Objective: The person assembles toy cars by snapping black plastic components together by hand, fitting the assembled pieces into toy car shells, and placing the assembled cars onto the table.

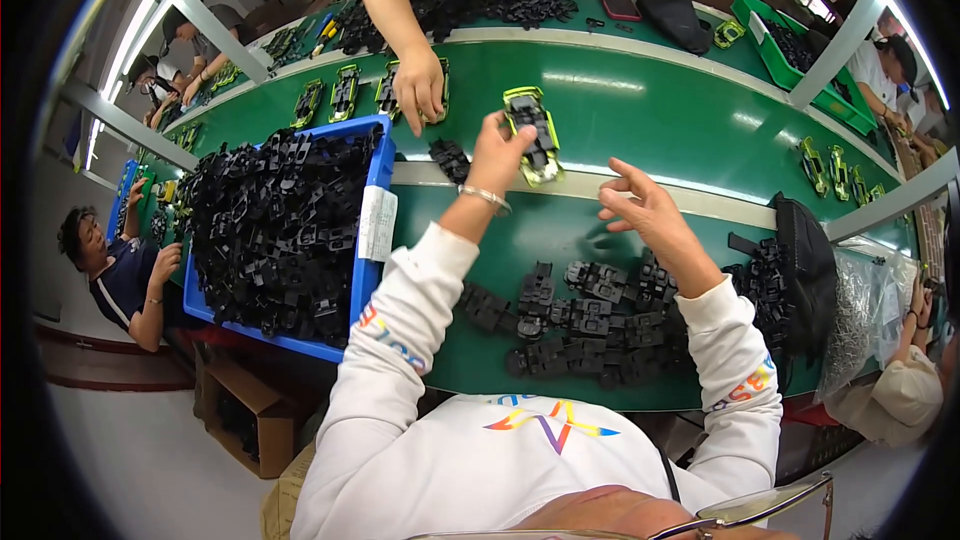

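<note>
Hands work above a long green counter (640,120). Left hand (497,152) is clamped on a yellow-green toy car body with a black underside (532,135), held up over the counter's pale middle strip. Right hand (648,210) hovers nearby, fingers spread and holding nothing. Black plastic chassis parts (585,325) lie heaped below; a blue plastic bin (362,285) full of them sits left.

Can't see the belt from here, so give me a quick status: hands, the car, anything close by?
Left hand grips yellow-green toy car over the green belt. Right hand open, empty. Co-worker's hand pressing a car just beyond.
</note>
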Tool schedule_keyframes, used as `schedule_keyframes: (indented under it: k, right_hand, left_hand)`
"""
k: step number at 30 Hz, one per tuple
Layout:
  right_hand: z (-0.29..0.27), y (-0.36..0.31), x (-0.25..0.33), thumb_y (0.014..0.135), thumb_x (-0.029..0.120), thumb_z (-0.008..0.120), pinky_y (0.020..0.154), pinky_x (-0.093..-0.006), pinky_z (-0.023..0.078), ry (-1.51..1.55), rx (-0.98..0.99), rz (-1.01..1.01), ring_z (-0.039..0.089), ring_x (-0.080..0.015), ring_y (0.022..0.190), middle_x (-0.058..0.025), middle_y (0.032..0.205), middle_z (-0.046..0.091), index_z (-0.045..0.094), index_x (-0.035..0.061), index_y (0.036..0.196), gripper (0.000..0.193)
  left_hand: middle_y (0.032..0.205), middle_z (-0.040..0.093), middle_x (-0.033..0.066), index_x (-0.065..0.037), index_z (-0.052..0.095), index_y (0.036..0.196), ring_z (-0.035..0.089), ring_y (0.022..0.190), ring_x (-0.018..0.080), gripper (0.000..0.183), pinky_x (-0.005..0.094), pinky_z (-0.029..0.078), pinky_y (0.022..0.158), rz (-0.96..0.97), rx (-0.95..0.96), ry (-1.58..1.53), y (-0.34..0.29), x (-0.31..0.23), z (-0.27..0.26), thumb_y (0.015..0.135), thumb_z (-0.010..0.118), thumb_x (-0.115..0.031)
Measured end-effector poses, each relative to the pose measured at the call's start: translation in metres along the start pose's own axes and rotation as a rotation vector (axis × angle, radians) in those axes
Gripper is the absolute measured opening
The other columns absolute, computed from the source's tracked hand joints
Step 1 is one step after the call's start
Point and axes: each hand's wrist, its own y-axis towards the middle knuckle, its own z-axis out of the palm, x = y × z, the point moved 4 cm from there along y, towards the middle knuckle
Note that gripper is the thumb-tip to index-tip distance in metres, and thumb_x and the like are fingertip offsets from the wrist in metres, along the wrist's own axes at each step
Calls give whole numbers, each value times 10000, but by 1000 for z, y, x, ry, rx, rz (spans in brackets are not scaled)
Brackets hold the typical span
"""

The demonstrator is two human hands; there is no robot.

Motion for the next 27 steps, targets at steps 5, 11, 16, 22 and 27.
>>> schedule_keyframes:
  k: [5, 11, 16, 22, 27]
  right_hand:
    - [-72, -22, -16, 936, 331, 635, 781, -293, 510, -44, -135, 51, 628, -154, 897, -59, 1097, 605, 457, -5, 1404, 603]
    - [-185, -17, -43, 872, 267, 702, 738, -302, 524, -216, -373, -70, 659, -161, 828, -116, 1061, 683, 616, -22, 1241, 476]
    - [-330, -19, -45, 806, 231, 741, 800, -331, 527, -833, -866, -132, 669, -225, 881, -141, 1021, 705, 653, 0, 1175, 444]
    - [-434, 9, -72, 705, 304, 823, 971, -464, 465, -1173, -1183, 133, 538, -378, 1188, -216, 1279, 555, 541, 44, 1258, 673]
    - [-490, 27, -113, 730, 328, 802, 897, -494, 484, -1116, -1049, 315, 575, -382, 1127, -167, 1216, 603, 524, 93, 1207, 599]
  left_hand:
    - [944, 664, 131, 38, 600, 1153, 635, 803, 196, 453, 345, 518, 676, 53, -136, 533, 97, 1, -9, 780, 751, -170]
    - [1037, 704, 150, 33, 646, 1171, 657, 880, 221, 385, 345, 506, 808, 77, -230, 579, 211, 40, -98, 839, 692, -156]
    - [1139, 666, 233, 46, 606, 1220, 642, 1046, 348, 425, 380, 474, 919, 127, -337, 948, 221, 54, -90, 862, 657, -177]
    - [1281, 536, 289, 57, 479, 1336, 523, 1178, 437, 545, 445, 422, 1008, 267, -499, 1136, 184, 32, -93, 868, 659, -159]
    - [1353, 489, 266, 47, 425, 1380, 453, 1265, 400, 602, 435, 344, 1082, 521, -352, 935, 121, -15, -47, 878, 648, -199]
